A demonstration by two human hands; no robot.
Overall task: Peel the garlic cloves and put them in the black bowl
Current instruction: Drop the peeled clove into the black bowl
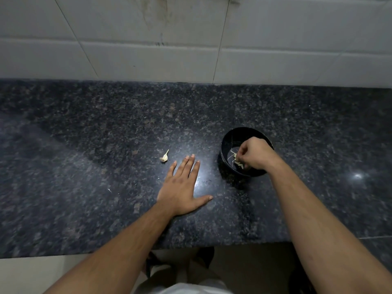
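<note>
Granite counter [106, 128], centre frame: left hand [180, 187] flat, fingers straight; right hand [255, 153] curled over black bowl [228, 141], contents unclear. Loose skin may fall among garlic cloves [238, 163].

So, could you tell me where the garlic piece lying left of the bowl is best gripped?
Pinch the garlic piece across its plump lower end, coming from above with the left hand, which lies flat close by. Its thin stem tip points up and away, too slender to hold firmly.
</note>
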